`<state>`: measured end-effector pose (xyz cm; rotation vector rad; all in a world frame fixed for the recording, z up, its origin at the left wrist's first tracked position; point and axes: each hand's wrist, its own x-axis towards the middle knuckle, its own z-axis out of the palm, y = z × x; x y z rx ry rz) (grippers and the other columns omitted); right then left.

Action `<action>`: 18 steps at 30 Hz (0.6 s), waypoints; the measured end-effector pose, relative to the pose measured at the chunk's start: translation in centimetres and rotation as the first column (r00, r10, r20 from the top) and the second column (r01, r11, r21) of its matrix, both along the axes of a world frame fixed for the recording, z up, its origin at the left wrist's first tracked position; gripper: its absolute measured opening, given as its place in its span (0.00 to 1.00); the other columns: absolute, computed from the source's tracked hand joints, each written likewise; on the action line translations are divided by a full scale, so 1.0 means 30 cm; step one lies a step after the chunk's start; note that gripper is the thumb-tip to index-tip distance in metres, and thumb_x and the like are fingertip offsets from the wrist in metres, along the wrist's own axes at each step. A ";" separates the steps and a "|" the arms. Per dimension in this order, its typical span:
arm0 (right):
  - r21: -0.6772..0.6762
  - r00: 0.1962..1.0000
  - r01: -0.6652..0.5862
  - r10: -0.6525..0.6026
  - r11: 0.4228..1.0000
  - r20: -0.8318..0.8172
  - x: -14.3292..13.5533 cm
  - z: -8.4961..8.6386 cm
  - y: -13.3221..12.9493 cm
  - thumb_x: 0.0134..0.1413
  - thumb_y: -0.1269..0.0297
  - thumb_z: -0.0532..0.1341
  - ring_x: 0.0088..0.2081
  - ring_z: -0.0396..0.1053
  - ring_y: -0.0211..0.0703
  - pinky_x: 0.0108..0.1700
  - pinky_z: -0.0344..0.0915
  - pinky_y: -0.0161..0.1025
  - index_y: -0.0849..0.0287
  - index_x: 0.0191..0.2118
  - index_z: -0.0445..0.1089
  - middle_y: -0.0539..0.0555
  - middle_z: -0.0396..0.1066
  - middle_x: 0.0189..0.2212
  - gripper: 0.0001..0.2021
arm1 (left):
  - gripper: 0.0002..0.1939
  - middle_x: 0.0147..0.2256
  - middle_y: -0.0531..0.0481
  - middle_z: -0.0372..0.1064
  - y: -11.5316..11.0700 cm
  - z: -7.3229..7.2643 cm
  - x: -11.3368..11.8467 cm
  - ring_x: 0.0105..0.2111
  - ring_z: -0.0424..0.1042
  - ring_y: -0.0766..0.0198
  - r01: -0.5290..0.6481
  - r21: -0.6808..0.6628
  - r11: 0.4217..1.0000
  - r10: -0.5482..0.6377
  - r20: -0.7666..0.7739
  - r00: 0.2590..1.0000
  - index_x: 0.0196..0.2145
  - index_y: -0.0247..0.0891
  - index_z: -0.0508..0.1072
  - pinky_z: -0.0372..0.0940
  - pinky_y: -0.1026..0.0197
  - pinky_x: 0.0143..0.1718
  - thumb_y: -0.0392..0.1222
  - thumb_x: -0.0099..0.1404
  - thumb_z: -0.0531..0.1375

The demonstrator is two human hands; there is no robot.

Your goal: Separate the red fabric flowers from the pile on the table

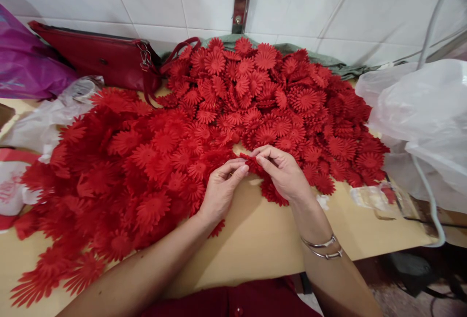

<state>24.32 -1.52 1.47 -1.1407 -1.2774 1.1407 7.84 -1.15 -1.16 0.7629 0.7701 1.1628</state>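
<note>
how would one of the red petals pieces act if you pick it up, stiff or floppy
A red piece looks thin, so it is probably very light. Its narrow petals would likely flex at the tips, yet many hold their spread shape, so not fully limp. Lifting one from the pile might drag neighbours, since the petals overlap.

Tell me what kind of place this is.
Probably a small workshop or home craft corner: heaped red flower-shaped pieces cover much of a plain table, with a red handbag against a tiled wall.
</note>
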 end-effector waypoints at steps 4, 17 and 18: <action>-0.026 0.999 0.024 -0.025 0.999 -0.036 -0.006 -0.015 0.002 0.63 0.55 0.65 0.43 0.72 0.42 0.51 0.69 0.41 0.53 0.37 0.76 0.51 0.76 0.40 0.09 | 0.10 0.36 0.51 0.76 -0.001 0.011 0.004 0.36 0.70 0.67 0.010 -0.036 0.999 -0.009 0.018 1.000 0.32 0.39 0.84 0.67 0.64 0.43 0.48 0.57 0.74; 0.217 0.947 0.040 -0.106 0.975 0.304 -0.017 0.034 -0.001 0.57 0.65 0.71 0.49 0.73 0.44 0.57 0.69 0.44 0.52 0.41 0.80 0.54 0.75 0.44 0.06 | 0.11 0.35 0.54 0.75 0.005 0.008 0.006 0.36 0.71 0.68 0.007 -0.092 0.996 0.003 0.107 0.994 0.35 0.40 0.81 0.68 0.65 0.44 0.47 0.59 0.73; 0.227 0.944 0.043 -0.113 0.973 0.309 -0.018 0.034 -0.002 0.59 0.65 0.69 0.47 0.73 0.43 0.55 0.70 0.44 0.53 0.39 0.79 0.53 0.75 0.42 0.03 | 0.11 0.36 0.54 0.75 0.005 0.010 0.006 0.36 0.72 0.68 0.002 -0.099 0.995 0.008 0.102 0.995 0.35 0.40 0.81 0.69 0.65 0.44 0.47 0.57 0.74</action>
